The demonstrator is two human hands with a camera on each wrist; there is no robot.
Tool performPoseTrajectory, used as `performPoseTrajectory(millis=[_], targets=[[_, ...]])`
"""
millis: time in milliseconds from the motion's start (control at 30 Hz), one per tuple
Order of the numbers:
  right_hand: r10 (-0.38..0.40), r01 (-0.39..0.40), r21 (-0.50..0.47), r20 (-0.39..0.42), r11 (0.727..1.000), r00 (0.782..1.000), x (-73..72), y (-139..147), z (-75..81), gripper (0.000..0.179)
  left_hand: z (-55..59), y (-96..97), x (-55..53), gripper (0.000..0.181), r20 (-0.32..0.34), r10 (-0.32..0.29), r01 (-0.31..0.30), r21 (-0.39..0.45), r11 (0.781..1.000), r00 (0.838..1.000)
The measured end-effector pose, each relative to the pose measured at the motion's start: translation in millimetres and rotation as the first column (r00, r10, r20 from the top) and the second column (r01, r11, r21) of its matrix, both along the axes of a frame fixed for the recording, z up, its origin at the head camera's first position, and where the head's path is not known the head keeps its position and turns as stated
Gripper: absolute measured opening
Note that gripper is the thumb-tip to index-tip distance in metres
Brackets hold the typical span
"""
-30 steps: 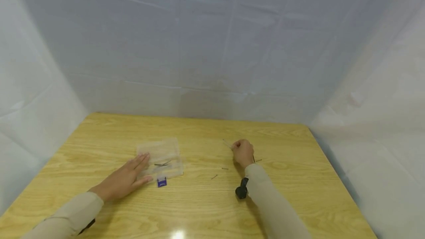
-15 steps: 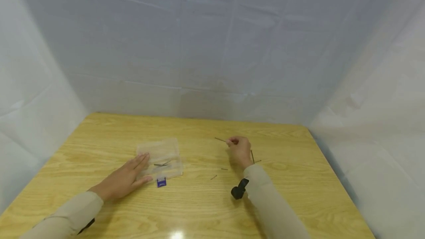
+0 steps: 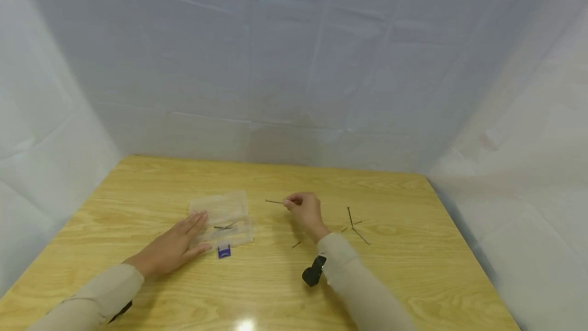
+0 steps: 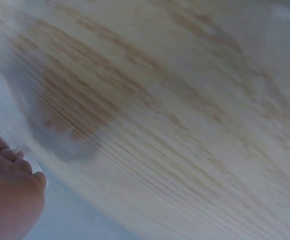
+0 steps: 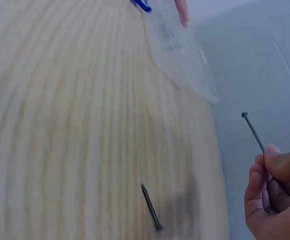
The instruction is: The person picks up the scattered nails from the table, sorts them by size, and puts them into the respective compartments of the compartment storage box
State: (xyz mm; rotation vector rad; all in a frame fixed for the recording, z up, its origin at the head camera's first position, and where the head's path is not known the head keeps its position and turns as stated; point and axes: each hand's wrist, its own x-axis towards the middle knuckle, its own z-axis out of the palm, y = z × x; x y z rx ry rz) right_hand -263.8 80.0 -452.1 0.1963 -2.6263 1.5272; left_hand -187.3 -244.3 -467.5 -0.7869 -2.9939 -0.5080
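Note:
My right hand (image 3: 307, 213) pinches a dark nail (image 3: 274, 202) between thumb and fingers, above the table's middle; its headed end points left, away from the fingertips. In the right wrist view the same nail (image 5: 253, 131) sticks up out of the fingers. My left hand (image 3: 170, 249) lies flat, its straight fingers resting on the left side of a clear plastic case (image 3: 231, 203). Crossed nails (image 3: 225, 227) show in the case, and a blue clasp (image 3: 223, 252) sits at its near edge. The left wrist view catches only part of the left hand (image 4: 10, 195).
Several nails (image 3: 350, 216) lie loosely together on the wooden table (image 3: 257, 290), right of the right hand. Another nail (image 3: 296, 245) lies nearer, left of the right wrist. White sheeting (image 3: 294, 65) walls in the table at the back and both sides.
The right hand has moved left with the nail, toward the case, uncovering several nails on the table to its right. The left hand has stayed in place.

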Motion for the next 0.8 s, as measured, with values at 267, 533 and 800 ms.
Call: performPoseTrajectory(millis=[267, 533, 800], targets=[[0.108, -0.108, 0.017, 0.013, 0.994, 0.994, 13.5, -34.0, -4.9, 0.010, -1.6, 2.9, -1.4, 0.076, -0.007, -0.010, 0.010, 0.001, 1.000, 1.000], [0.208, -0.206, 0.068, -0.023, 0.976, 0.978, 22.7, -63.9, -9.2, 0.009, 1.4, 2.6, 1.7, 0.076, 0.004, 0.006, -0.006, 0.004, 1.000, 1.000], [0.237, -0.226, 0.135, -0.075, 0.965, 0.969, 23.1, -80.7, -13.8, 0.008, -3.2, 4.2, -0.9, 0.077, 0.014, 0.004, -0.004, 0.012, 1.000, 1.000]])
